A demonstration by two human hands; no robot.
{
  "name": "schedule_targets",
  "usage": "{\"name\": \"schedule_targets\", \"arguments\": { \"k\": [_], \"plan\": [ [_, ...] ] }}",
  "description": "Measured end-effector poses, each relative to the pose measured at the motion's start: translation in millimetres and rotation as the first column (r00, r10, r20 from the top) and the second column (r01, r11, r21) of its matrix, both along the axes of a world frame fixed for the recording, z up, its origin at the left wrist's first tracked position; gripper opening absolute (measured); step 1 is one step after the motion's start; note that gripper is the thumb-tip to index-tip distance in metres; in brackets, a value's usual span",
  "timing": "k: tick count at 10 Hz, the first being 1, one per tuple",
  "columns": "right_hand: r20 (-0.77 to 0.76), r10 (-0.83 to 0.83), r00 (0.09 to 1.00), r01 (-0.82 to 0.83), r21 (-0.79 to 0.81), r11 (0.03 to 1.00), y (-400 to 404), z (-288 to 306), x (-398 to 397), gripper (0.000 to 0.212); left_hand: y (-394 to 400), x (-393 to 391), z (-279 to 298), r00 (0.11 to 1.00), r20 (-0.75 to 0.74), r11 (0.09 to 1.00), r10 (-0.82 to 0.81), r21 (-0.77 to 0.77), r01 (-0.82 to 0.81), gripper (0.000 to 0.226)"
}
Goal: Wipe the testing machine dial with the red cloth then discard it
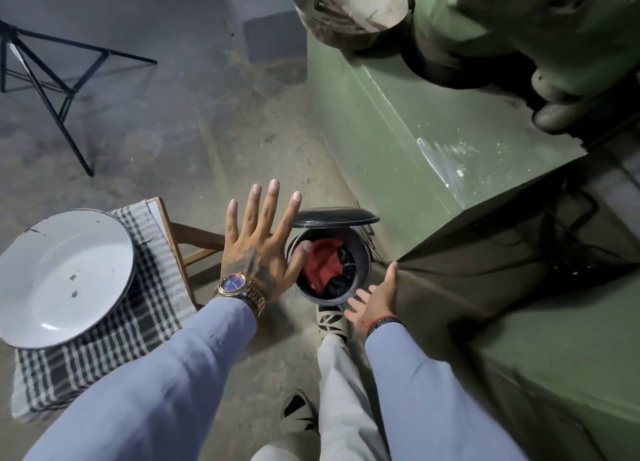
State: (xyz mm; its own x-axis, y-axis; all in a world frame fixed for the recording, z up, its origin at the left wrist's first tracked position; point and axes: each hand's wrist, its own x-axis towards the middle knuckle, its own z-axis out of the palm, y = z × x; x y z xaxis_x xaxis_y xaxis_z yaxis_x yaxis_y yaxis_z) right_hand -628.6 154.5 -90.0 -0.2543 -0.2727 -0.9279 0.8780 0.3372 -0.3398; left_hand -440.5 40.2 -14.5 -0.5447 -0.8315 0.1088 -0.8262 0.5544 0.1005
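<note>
The red cloth [325,263] lies crumpled inside a small black pedal bin [362,252] on the floor, whose lid [335,216] stands raised. My foot [330,318] rests at the bin's front. My left hand [259,249] hovers just left of the bin with fingers spread and nothing in it. My right hand [375,299] is open to the right of the bin, its thumb against the edge of the green testing machine [408,138]. No dial is visible.
A white enamel basin [65,277] sits on a checked cloth [114,342] over a wooden stool [187,238] at the left. Black tripod legs [52,89] stand on the concrete floor at far left. The machine's body fills the right side.
</note>
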Motion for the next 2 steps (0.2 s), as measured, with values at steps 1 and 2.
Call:
{"name": "schedule_targets", "arguments": {
  "k": [1,2],
  "plan": [
    [-0.453,0.28,0.846,-0.279,0.071,0.958,-20.8,33.0,-7.8,0.086,-11.2,-11.9,22.7,1.0,-0.018,1.0,-0.012,-0.018,0.011,0.084],
    [-0.674,0.388,0.628,-0.421,0.124,0.899,-32.3,73.8,-4.9,0.087,-12.9,-16.4,45.7,0.999,-0.042,0.996,-0.034,-0.079,0.031,0.084]
  ]
}}
